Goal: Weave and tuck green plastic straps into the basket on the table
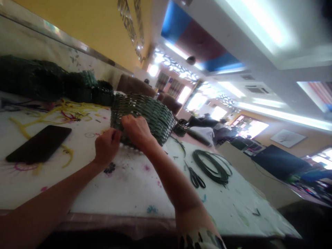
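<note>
A dark green woven basket (153, 116) stands on the table in front of me. My right hand (136, 129) presses against its near side, the fingers curled in on the weave. Just left of it, my left hand (107, 143) is closed in a pinch at the basket's lower left side. Whatever the left fingers hold is too small or hidden to make out. To the right lie black-handled scissors (196, 177) and a coil of green strip (211, 167).
A black phone-like slab (38, 143) lies at the left beside tangled yellow strips (64, 112). More dark green baskets (52, 81) line the wall behind. Several people sit farther back on the right. The tablecloth's (124, 197) near edge runs below my forearms.
</note>
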Tool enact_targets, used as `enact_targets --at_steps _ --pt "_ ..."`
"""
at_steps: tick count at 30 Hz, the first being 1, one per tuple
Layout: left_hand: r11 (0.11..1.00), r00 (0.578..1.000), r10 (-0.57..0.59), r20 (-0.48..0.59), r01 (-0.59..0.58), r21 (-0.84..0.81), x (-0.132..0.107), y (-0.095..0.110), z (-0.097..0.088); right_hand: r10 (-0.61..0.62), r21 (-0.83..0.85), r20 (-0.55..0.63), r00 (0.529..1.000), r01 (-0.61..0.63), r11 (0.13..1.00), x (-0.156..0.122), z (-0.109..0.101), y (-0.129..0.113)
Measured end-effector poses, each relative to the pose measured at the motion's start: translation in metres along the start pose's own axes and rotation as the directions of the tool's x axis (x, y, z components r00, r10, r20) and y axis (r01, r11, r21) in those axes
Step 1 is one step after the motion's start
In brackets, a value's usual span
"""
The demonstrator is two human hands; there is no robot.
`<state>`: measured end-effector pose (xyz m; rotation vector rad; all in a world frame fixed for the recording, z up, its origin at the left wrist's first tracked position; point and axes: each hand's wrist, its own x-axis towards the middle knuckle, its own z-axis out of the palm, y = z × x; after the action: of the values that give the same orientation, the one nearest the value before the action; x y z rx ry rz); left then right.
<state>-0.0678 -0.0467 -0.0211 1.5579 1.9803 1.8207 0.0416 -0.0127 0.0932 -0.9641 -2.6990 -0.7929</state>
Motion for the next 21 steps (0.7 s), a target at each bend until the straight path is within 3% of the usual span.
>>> enact_targets --at_steps 6,14,21 --pt "0.999 0.999 -0.046 0.008 0.046 -0.027 -0.001 -0.001 0.0 -0.143 0.048 0.083 0.986 0.14 0.989 0.019 -0.006 0.014" --pt "0.937 0.974 -0.224 -0.024 0.208 -0.279 0.003 -0.001 0.014 -0.078 0.087 0.064 0.995 0.072 0.994 0.02 0.005 0.016" --pt "0.934 0.988 -0.153 0.03 0.154 -0.324 0.001 -0.009 0.012 -0.057 0.106 0.043 0.997 0.052 0.993 0.017 0.011 0.011"
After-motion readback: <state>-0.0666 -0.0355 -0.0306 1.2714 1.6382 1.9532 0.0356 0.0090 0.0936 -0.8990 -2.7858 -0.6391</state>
